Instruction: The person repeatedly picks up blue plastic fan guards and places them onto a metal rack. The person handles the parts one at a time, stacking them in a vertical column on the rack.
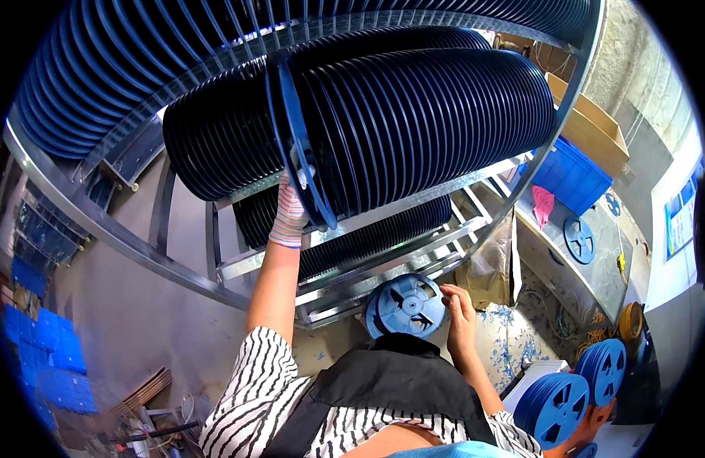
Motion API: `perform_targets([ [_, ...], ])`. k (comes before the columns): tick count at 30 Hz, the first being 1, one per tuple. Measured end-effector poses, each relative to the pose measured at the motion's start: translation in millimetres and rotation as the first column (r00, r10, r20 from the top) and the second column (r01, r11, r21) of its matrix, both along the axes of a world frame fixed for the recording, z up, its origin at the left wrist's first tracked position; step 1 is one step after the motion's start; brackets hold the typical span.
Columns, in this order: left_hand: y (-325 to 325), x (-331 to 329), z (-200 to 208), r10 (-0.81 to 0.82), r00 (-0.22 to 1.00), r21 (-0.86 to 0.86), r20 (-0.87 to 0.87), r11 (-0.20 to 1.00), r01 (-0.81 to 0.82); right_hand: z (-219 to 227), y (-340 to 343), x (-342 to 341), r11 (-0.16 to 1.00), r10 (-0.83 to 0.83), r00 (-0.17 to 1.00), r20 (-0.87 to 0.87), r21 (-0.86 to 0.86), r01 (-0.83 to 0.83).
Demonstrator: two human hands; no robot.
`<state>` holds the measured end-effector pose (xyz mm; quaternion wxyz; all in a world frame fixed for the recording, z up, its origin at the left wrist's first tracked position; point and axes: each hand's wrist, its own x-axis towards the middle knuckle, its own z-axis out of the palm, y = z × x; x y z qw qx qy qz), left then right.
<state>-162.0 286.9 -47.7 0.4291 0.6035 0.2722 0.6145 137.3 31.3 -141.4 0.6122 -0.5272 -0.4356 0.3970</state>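
My left hand, in a striped knit glove, is raised to the metal rack. Its fingers are closed on a blue plastic reel, held upright on edge between two long rows of reels. To its right lies a dense row of dark blue reels; a shorter row is to its left. My bare right hand is low in front of me, fingers loosely bent and slightly apart, with nothing seen in it. Just left of it is a stack of blue reels; I cannot tell whether the fingers touch its rim.
The rack's metal frame curves around the rows. At right, a table bears a blue crate, a pink cloth and a loose reel. More reels stand at lower right. Blue boxes are at left.
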Motion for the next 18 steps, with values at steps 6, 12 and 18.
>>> perform_targets([
  [6,-3,29,-4,-0.038,0.998,-0.050,0.054,0.998,0.041,-26,-15,-14,0.991,-0.026,0.993,-0.119,-0.133,0.010],
  [12,-34,44,-6,-0.082,0.989,-0.109,0.126,0.989,0.096,-26,-23,-7,0.985,-0.017,0.996,-0.083,-0.170,0.003],
  [18,3,32,2,0.132,0.978,0.084,-0.158,0.989,-0.120,-26,-24,5,0.992,-0.031,0.997,-0.069,-0.127,0.022],
])
